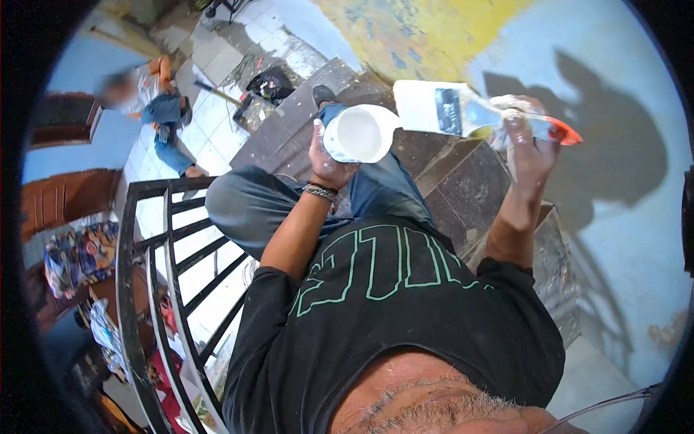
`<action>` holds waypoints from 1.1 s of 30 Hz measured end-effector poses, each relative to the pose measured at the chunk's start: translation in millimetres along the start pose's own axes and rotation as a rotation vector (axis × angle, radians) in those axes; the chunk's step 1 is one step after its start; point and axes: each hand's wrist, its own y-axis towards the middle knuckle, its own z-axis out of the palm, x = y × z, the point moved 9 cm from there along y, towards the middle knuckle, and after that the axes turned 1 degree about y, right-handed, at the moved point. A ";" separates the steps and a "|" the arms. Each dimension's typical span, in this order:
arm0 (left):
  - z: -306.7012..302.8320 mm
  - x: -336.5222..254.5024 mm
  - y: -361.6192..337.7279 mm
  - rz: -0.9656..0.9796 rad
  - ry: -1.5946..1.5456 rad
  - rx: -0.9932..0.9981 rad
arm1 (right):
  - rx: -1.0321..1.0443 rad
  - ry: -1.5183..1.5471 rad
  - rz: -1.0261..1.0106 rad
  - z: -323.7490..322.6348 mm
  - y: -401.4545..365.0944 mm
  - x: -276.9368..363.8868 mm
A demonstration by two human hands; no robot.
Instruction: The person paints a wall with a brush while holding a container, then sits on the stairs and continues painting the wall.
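My left hand [331,165] is wrapped round a white paint cup [345,139] from below and the side, with its open top facing me. White paint shows inside and smears the thumb. In my right hand [526,137] is a wide paintbrush [452,110], gripped by its handle with the orange-red end sticking out beyond the fingers. White paint coats the bristles, which point left; their lower corner is right at the cup's rim. Paint also marks the fingers of my right hand.
Dark tiled stairs [463,184] lie beneath me, with a black metal railing [129,289] on the left. To the right stands a pale blue wall [614,79] with a yellow patch above. A person [155,98] sits on the white floor below, near a hammer-like tool [220,94] and a black bag [270,84].
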 end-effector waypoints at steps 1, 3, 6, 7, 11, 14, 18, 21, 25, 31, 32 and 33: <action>-2.0 -0.6 3.2 0.009 -0.006 0.009 | 0.097 0.118 0.137 20.0 0.7 -6.8; -6.5 1.2 6.4 0.014 -0.003 -0.006 | 0.168 -0.019 0.147 39.0 0.2 -12.7; -10.6 1.7 12.1 0.006 -0.058 0.006 | 0.285 -0.238 0.092 67.6 0.4 -16.1; -10.6 4.8 12.5 -0.014 -0.058 0.009 | 0.342 -0.314 0.041 78.0 -0.6 -15.3; -6.8 8.4 13.0 -0.013 -0.033 0.004 | 0.454 -0.407 0.026 101.2 -5.5 -29.3; 0.0 7.1 12.1 0.000 -0.010 0.019 | 0.477 -0.436 0.071 110.6 -9.1 -35.5; -3.5 5.2 13.3 -0.015 -0.064 0.037 | 0.444 -0.471 0.162 95.2 -11.4 -41.9; -3.2 4.1 14.0 -0.015 -0.088 0.063 | 0.529 -0.294 0.114 91.2 -10.5 -26.1; -13.3 3.5 15.8 0.006 -0.060 0.040 | 0.650 -0.244 0.125 87.5 -32.0 -19.8; -9.7 8.0 16.5 -0.036 -0.073 0.087 | 0.754 -0.334 -0.078 90.9 -42.2 -0.9; -6.2 6.7 14.4 -0.027 -0.074 0.087 | 0.744 -0.310 -0.072 88.0 -43.6 0.6; -4.2 6.0 13.0 -0.019 -0.074 0.085 | 0.732 -0.325 -0.057 84.3 -48.9 -4.0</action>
